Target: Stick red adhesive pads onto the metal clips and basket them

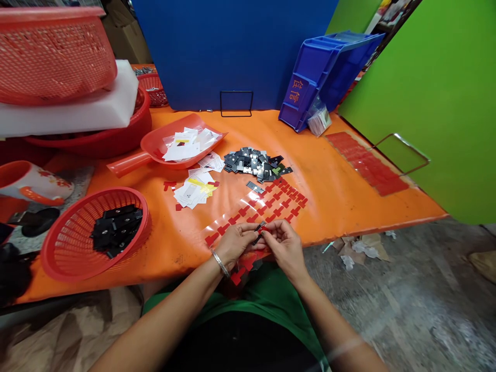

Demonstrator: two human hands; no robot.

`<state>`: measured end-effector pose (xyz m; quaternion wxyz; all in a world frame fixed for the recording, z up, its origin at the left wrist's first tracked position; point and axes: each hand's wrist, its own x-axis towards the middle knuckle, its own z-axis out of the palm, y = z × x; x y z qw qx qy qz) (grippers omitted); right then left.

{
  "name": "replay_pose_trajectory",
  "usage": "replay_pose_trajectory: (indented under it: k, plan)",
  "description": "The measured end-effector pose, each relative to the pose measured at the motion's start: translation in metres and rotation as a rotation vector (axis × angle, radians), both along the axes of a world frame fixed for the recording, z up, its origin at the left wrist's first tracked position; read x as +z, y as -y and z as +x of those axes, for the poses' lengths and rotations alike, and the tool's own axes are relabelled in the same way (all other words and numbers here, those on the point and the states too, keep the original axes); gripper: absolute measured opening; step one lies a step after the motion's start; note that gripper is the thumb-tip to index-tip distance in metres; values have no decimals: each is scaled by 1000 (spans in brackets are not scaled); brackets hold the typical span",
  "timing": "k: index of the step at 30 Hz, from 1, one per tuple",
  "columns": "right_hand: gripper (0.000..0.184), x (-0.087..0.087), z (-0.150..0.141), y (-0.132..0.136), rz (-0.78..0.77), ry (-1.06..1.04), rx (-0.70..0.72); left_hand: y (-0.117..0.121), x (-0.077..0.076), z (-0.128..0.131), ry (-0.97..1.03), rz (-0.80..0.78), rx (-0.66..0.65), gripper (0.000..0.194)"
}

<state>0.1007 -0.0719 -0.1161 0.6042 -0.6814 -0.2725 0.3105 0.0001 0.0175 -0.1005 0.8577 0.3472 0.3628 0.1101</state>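
Observation:
My left hand (236, 242) pinches a small flat black plate (259, 233) near the front edge of the table. My right hand (284, 245) is closed at the same plate, its thumb and fingertip on a small red sticker (263, 230) at the plate's face. How far the sticker adheres I cannot tell. Beneath and beyond both hands lies a clear sheet with rows of red T-shaped stickers (276, 204), hanging over the table edge towards my lap. Behind the sheet is a heap of black and shiny plates (251, 161), with a single plate (254, 187) lying apart in front.
At left, a red basket (141, 227) holds several black plates. A red scoop (155, 139) holds papers, with more paper slips (190, 192) in front. A mug (34, 181) stands far left. Behind are a blue bin (310, 67) and red sheets (368, 163).

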Motion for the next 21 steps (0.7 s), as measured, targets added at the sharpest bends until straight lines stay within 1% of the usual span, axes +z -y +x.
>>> replay_pose_trajectory:
  k: [4, 6, 7, 9, 11, 13, 15, 18, 21]
  plan:
    - [27, 1, -3, 1, 0, -27, 6, 5, 1, 4, -46, 61, 48, 18]
    - [23, 2, -5, 3, -5, 11, 17, 8, 0, 5, -57, 89, 73, 17]
    - [20, 2, -6, 5, -11, 60, 19, 10, 0, 5, -53, 99, 83, 17]
    - [14, 3, -7, 7, -21, 230, 12, 11, 0, 5, -32, 112, 98, 17]
    - [9, 4, -7, 8, -2, 441, -32, 12, 0, 5, -12, 116, 103, 18]
    - [8, 6, -5, 6, 35, 584, -76, 12, 0, 4, -10, 113, 98, 18]
    - [8, 7, -2, 4, 47, 605, -86, 12, 0, 4, -11, 114, 92, 18]
    - [8, 8, 1, 1, 15, 540, -62, 11, -1, 4, -2, 115, 90, 18]
    - [8, 9, 3, -2, -10, 511, -72, 11, -2, 4, -3, 112, 88, 18]
